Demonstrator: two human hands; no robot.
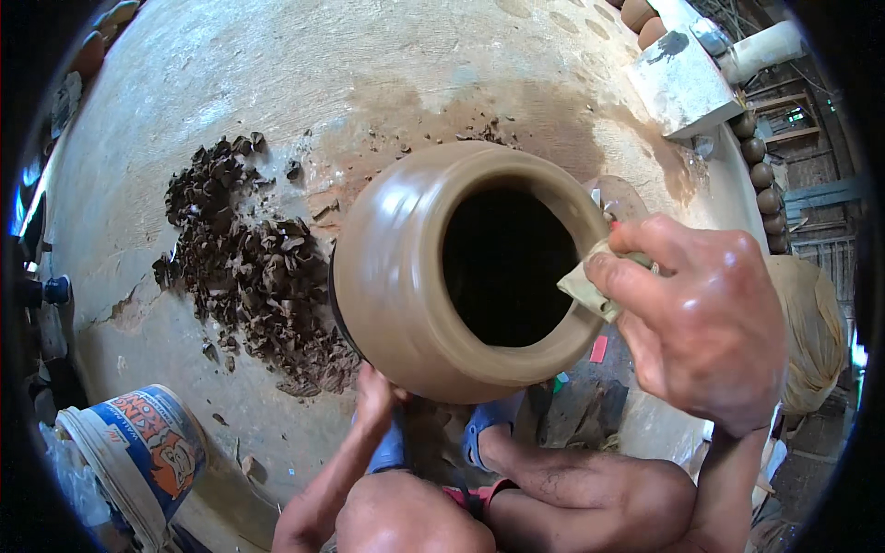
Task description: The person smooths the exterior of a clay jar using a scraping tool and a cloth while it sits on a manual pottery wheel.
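A large wet brown clay pot (387,249) stands in front of me, its round mouth facing up and its inside dark. My right hand (705,309) pinches a folded pale yellowish piece, perhaps cloth (590,284), over the right side of the pot's rim. Low on the pot's near left side is my left hand (373,396), close to the dark edge under the pot. Its fingers are mostly hidden there, so their grip does not show.
A heap of dark clay scraps (263,276) lies on the floor to the left. A white and blue bucket (152,442) stands at lower left. At upper right sits a pale block (687,88), with round pots (761,175) lined up beyond it. My blue sandals (392,442) are below the pot.
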